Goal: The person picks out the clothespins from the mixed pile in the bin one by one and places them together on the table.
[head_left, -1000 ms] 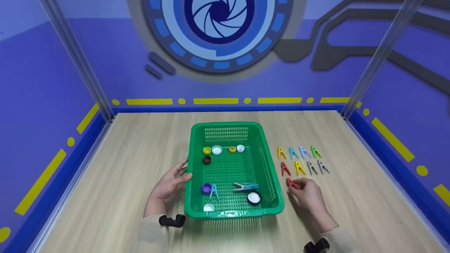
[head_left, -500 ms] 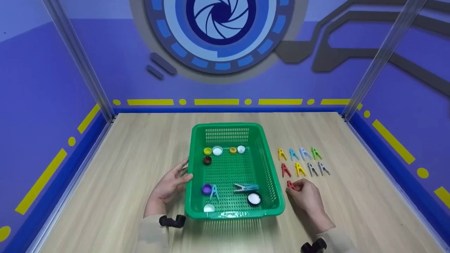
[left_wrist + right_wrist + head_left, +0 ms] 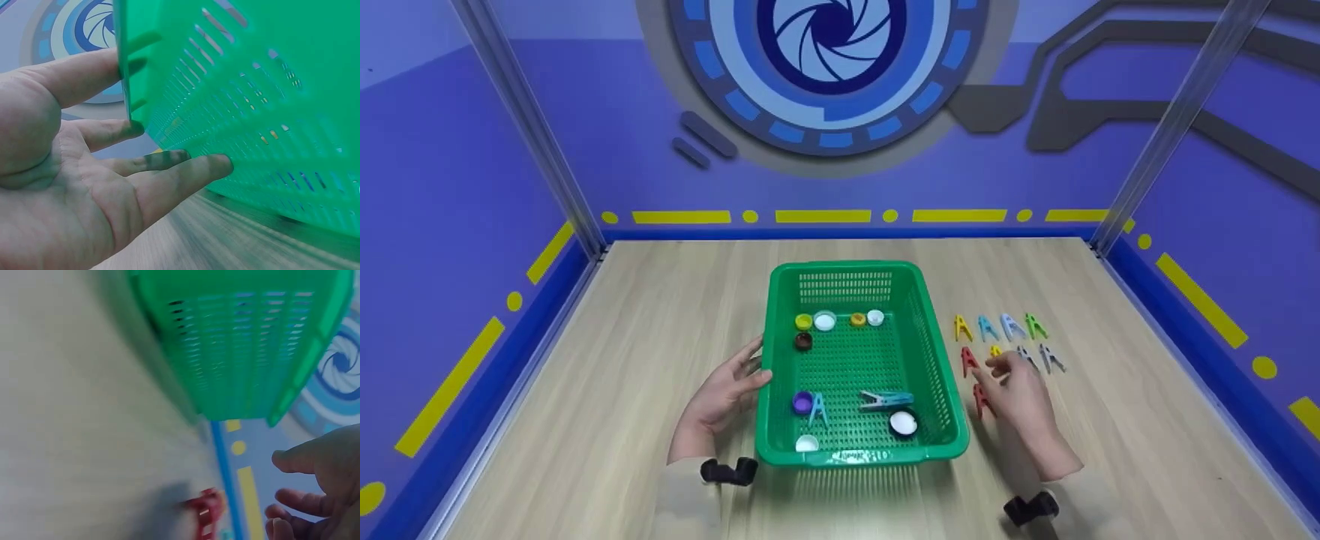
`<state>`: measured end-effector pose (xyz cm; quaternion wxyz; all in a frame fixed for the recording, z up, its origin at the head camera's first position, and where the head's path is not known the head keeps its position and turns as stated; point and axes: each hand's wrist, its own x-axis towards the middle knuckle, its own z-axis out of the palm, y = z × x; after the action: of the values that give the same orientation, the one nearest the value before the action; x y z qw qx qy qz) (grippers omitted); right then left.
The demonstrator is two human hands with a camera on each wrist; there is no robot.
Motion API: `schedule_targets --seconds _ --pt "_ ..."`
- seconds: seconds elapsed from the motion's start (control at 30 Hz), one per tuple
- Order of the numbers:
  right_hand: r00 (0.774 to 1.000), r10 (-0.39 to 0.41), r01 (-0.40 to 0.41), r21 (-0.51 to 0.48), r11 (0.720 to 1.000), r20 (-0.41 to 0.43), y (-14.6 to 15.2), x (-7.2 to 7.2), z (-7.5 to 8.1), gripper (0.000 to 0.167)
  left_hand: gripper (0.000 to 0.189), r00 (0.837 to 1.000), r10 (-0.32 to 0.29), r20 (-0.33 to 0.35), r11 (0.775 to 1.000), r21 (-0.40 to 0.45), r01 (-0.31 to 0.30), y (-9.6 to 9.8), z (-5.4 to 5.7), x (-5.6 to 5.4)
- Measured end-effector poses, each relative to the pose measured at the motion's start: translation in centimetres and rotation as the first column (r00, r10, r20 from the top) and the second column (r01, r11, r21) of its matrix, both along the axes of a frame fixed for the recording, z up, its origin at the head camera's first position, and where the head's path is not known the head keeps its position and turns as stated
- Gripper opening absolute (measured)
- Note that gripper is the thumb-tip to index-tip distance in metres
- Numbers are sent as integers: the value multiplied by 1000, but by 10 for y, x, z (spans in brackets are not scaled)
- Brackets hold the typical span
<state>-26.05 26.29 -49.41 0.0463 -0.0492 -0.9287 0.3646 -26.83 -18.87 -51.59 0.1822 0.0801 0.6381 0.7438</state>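
My left hand [image 3: 725, 395] is at the left side of a green plastic basket [image 3: 862, 455], its thumb at the rim. In the left wrist view its fairly straight fingers touch the slotted outer wall. To the basket's right, my right hand [image 3: 1020, 401] hovers with nothing in it, thumb and fingers apart. Beside it on the table lies a red clothespin [image 3: 983, 401]. Behind that stands a row with another red clothespin [image 3: 968, 362], a yellow clothespin [image 3: 996, 351] partly hidden by the hand, and grey clothespins [image 3: 1050, 359].
A back row has yellow [image 3: 963, 328], blue [image 3: 988, 328], pale [image 3: 1012, 326] and green clothespins [image 3: 1036, 326]. In the basket lie several bottle caps, among them a purple cap [image 3: 802, 403] and a black-rimmed white cap [image 3: 903, 424], plus blue clothespins [image 3: 886, 400].
My right hand has let go of the front red clothespin, leaving it on the table, and has risen forward over the row behind. The left hand and basket stay put.
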Motion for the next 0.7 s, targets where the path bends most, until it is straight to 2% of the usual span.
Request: schedule_targets --seconds 0.1,0.17,0.23,0.3,0.37,0.43,0.53,0.63,0.7 --pt "997 41 -44 -46 998 -62 -9 -6 22 29 81 1000 8 1 1000 -6 -8 0 0 0" --pt "993 87 -93 -90 992 -75 -16 -10 36 28 80 1000 10 2 1000 -11 -10 1 -1 1" --pt "986 144 -154 -123 980 -89 -25 -14 48 27 80 1000 16 6 1000 -17 -16 1 -1 1" --pt "971 226 -237 -170 956 -80 -34 -19 59 30 79 1000 19 6 1000 -21 -19 1 0 1" --pt "947 316 -321 -232 918 -62 -45 -24 68 33 79 1000 20 7 1000 -21 -20 1 0 1" --pt "915 403 -391 -306 868 -29 -59 -29 75 35 79 1000 21 9 1000 -19 -21 0 0 0" --pt "864 502 -448 -411 794 28 -81 -38 78 36 80 1000 23 11 1000 -12 -23 0 0 0" --pt "829 549 -453 -451 769 105 -101 -47 74 35 80 999 31 14 1000 -7 -30 1 -1 0" --pt "808 563 -440 -461 771 171 -111 -53 69 34 80 999 30 12 1000 -2 -30 0 -1 0"
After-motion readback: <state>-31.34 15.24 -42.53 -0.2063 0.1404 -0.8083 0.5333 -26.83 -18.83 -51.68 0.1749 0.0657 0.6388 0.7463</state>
